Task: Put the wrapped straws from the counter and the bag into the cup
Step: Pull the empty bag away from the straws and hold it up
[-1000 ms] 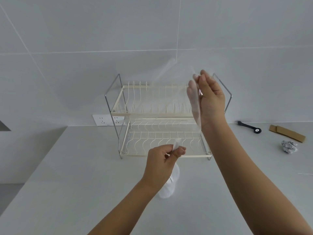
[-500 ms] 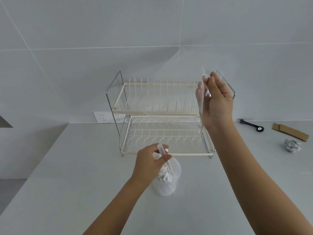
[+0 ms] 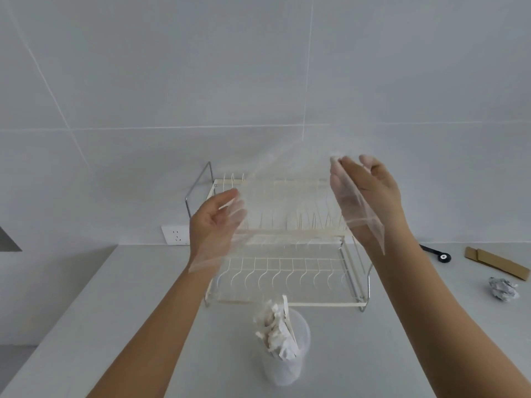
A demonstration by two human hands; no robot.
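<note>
Bag held up, straws in the cup.
Your left hand [image 3: 215, 222] and right hand [image 3: 365, 196] pinch the clear bag [image 3: 287, 214] stretched between them, apparently checking it's empty; straws [image 3: 277, 331] fill the cup [image 3: 287, 366].

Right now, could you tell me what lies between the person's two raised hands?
In the head view, a clear plastic bag is stretched between the left hand and right hand; the dish rack shows through it.

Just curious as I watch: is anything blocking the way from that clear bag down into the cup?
Nothing visible does. Both hands hold the clear bag stretched above the cup, whose open top already holds wrapped straws.
</note>
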